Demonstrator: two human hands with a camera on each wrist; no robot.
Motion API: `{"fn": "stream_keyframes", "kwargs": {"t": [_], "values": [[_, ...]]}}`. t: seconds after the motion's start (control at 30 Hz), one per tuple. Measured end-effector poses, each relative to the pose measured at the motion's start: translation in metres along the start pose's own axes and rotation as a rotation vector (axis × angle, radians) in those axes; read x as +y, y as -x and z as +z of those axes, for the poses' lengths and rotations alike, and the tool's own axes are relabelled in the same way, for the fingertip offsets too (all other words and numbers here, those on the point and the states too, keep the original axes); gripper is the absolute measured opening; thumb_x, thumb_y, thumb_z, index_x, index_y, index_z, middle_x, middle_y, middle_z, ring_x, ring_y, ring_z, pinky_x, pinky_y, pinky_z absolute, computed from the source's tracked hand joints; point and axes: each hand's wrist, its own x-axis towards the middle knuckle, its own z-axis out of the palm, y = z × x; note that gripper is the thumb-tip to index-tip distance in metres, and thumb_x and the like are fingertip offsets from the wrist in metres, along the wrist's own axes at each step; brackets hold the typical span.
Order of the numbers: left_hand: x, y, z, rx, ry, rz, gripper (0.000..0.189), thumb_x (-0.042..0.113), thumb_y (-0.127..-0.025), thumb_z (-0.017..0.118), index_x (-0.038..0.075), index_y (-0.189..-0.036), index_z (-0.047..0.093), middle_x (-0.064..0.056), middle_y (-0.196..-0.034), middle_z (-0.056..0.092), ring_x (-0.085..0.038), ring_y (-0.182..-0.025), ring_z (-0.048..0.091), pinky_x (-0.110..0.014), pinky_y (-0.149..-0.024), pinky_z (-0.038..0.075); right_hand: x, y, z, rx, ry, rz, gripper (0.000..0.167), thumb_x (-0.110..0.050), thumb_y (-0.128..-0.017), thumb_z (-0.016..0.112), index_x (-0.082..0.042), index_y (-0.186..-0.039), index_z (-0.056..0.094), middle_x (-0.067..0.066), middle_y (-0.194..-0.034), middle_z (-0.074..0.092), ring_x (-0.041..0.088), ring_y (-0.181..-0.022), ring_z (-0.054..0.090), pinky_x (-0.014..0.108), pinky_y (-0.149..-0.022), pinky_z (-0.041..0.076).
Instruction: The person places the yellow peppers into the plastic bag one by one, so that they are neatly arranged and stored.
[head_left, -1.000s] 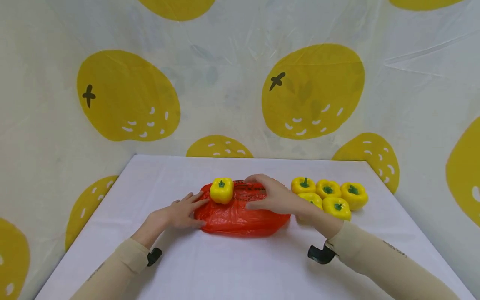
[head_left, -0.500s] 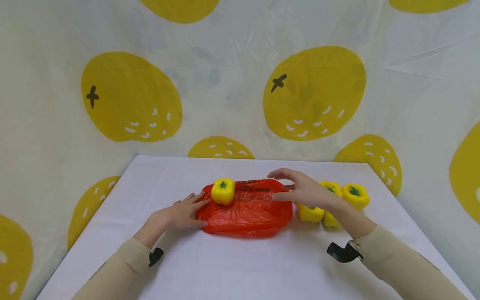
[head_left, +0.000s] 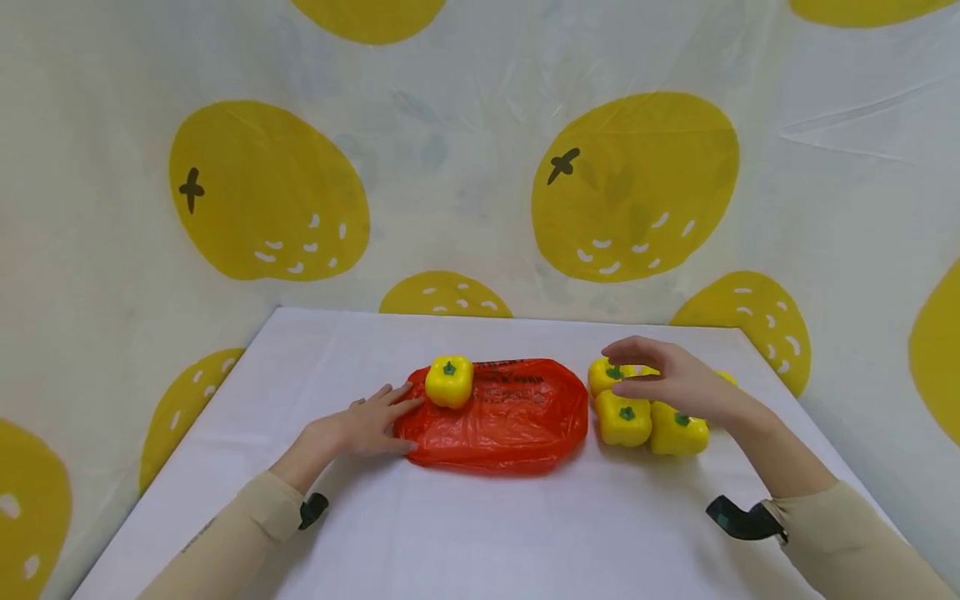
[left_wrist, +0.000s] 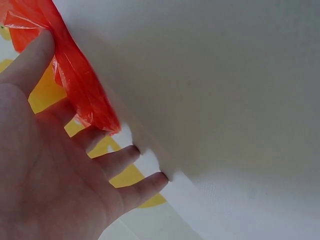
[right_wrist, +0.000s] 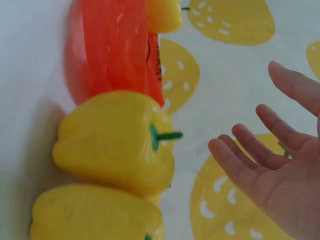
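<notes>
A red plastic bag [head_left: 517, 429] with dark print lies flat on the table, one yellow bell pepper [head_left: 450, 385] standing on its upper left part. Fingers spread, my left hand [head_left: 367, 425] rests at the bag's left end; in the left wrist view its thumb and fingertips touch the crumpled red plastic [left_wrist: 80, 85]. My right hand [head_left: 690, 383] hovers over a group of yellow bell peppers [head_left: 624, 421] right of the bag, fingers loosely bent and nothing held. The right wrist view shows its fingers apart from the nearest pepper [right_wrist: 107, 142]. This hand hides the rear peppers partly in the head view.
A white cloth covers the table [head_left: 480, 533]. Behind it hangs a pale curtain [head_left: 450, 167] printed with big yellow fruit shapes. The grouped peppers stand close together, a short gap from the bag's right end.
My right hand has moved right, from over the red bag to over the grouped peppers. The left hand stays at the bag's left end, and the pepper on the bag has not moved.
</notes>
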Motion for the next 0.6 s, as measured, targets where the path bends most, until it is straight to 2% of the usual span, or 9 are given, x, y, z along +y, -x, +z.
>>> {"fn": "stream_keyframes", "kwargs": {"t": [0.13,0.3,0.5,0.6], "values": [[0.002,0.002,0.000,0.000,0.009,0.002,0.085,0.049,-0.091,0.073,0.020,-0.162,0.036,-0.013,-0.169,0.021,-0.046,-0.152,0.014,-0.075,-0.112,0.021,0.013,0.013,-0.011,0.033,0.039,0.012,0.051,-0.028,-0.097,0.072,-0.009,-0.142,0.056,0.015,-0.140,0.059,0.040,-0.131,0.053,0.042,-0.097,0.054],[0.003,0.003,0.001,0.010,0.005,0.006,0.084,0.049,-0.091,0.073,0.019,-0.161,0.037,-0.013,-0.169,0.021,-0.047,-0.152,0.015,-0.075,-0.111,0.022,0.029,0.028,-0.024,0.072,0.052,0.045,0.050,-0.030,-0.098,0.071,-0.011,-0.142,0.055,0.014,-0.141,0.059,0.035,-0.130,0.055,0.022,-0.092,0.051],[0.003,0.002,-0.001,0.011,0.011,0.001,0.084,0.049,-0.091,0.073,0.020,-0.161,0.037,-0.012,-0.169,0.021,-0.046,-0.152,0.014,-0.075,-0.112,0.021,0.046,0.039,-0.038,0.135,0.026,0.055,0.049,-0.027,-0.100,0.070,-0.009,-0.143,0.054,0.010,-0.140,0.059,0.000,-0.119,0.057,0.016,-0.090,0.049],[0.003,0.002,-0.002,0.008,0.012,0.008,0.085,0.050,-0.091,0.073,0.019,-0.161,0.036,-0.013,-0.169,0.021,-0.047,-0.152,0.014,-0.076,-0.111,0.021,0.055,0.044,-0.044,0.159,0.020,0.067,0.047,-0.025,-0.101,0.069,-0.009,-0.142,0.053,0.000,-0.136,0.060,-0.007,-0.115,0.056,0.013,-0.089,0.047]]}}
